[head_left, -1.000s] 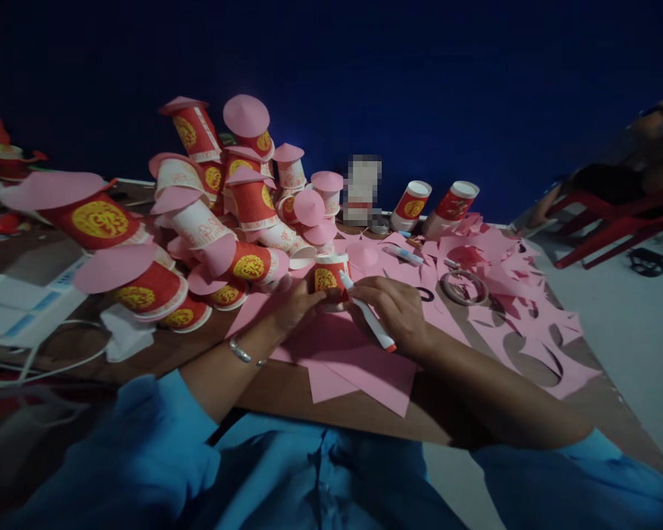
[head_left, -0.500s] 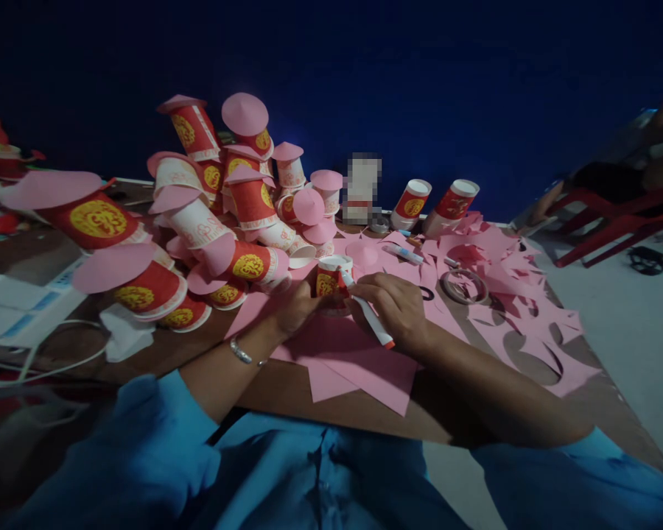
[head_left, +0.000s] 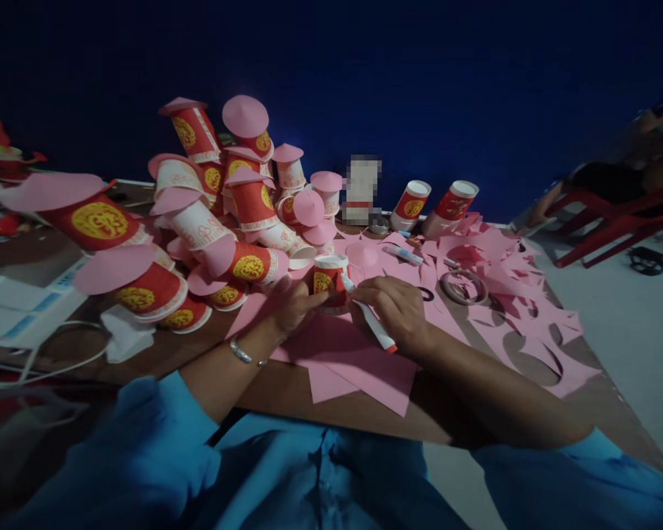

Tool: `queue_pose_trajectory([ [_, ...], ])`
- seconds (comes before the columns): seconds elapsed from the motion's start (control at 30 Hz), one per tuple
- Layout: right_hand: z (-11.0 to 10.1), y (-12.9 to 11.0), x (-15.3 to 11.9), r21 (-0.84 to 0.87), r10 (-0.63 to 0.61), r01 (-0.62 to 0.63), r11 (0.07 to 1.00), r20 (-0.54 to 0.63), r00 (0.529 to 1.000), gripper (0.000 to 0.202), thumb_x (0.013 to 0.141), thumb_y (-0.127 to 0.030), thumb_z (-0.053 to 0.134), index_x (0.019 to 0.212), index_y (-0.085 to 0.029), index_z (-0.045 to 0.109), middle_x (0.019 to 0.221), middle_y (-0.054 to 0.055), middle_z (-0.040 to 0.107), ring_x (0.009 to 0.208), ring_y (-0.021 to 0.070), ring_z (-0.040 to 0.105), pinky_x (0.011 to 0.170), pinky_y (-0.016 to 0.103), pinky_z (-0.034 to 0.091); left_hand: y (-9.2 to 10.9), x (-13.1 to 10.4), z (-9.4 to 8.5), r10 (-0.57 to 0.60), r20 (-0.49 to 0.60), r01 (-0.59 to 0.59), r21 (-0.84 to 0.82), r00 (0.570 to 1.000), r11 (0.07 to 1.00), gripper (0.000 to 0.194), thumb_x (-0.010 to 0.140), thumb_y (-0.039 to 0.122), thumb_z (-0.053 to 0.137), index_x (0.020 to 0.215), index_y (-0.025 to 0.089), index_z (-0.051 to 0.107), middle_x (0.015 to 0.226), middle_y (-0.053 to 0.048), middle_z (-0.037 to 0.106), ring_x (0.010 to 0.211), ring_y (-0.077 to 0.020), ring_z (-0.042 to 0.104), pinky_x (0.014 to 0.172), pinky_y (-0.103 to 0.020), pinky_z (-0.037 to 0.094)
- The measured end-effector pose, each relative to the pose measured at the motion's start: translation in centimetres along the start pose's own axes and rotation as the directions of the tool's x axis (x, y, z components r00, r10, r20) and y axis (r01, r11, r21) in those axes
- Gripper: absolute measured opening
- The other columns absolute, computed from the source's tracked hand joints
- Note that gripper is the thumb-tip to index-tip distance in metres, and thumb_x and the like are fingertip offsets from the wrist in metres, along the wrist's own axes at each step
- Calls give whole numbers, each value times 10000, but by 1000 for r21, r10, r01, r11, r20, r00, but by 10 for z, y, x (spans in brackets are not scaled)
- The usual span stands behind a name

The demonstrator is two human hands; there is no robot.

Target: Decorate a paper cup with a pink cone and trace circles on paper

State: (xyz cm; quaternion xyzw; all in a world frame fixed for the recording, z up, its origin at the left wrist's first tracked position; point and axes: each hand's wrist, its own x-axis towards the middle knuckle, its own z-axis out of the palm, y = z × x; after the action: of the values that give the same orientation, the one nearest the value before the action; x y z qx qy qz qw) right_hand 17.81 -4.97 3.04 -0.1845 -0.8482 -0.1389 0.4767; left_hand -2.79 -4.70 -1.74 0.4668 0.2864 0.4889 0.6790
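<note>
Now left grip (head_left: 295, 311) pinches red paper cup (head_left: 322, 281), contents hidden; right grip (head_left: 396, 309) pinches white marker (head_left: 372, 319).

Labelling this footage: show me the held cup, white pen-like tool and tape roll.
Held cup (head_left: 324, 282): head view, on its emblem.
White pen-like tool (head_left: 376, 324): head view, on its barrel.
Tape roll (head_left: 464, 300): head view, on its near rim.

The place looks like an indoor handicraft workspace, because the brown table (head_left: 287, 391) carries pink paper offcuts (head_left: 513, 283), a roll of tape (head_left: 464, 302) and paper cups (head_left: 252, 205) wearing pink cone roofs (head_left: 245, 116); a white marker (head_left: 373, 322) is held above it, and behind stands a dark blue wall (head_left: 475, 88).
</note>
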Motion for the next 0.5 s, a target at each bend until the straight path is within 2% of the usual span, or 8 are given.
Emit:
queue_pose_trajectory([
  [0.17,-3,2,3,0,18,-18,1000,-23,1000,177,973,-141,652,1130,-205,605,848,34,748,714,167,706,644,284,539,3,0,1,-1,-1,1,-38,1000,999,489,790,399,833,1209,205,673,1165,-94,789,1128,-294,754,961,-427,614],
  [0.37,-3,2,5,-25,17,-17,1000,-11,1000,144,997,-160,638,1125,-210,595,851,28,745,709,160,697,635,277,534,5,0,3,7,-3,-7,-59,1000,998,469,792,390,829,1193,222,653,1194,-92,778,1163,-290,742,937,-409,620],
  [0.5,-4,2,5,-34,-12,12,999,9,1000,118,1015,-170,635,1125,-187,596,867,46,747,720,157,689,632,270,522,7,-1,6,12,-8,-12,-61,1000,998,539,753,382,865,1212,215,638,1225,-100,777,1194,-308,728,973,-410,603],
])
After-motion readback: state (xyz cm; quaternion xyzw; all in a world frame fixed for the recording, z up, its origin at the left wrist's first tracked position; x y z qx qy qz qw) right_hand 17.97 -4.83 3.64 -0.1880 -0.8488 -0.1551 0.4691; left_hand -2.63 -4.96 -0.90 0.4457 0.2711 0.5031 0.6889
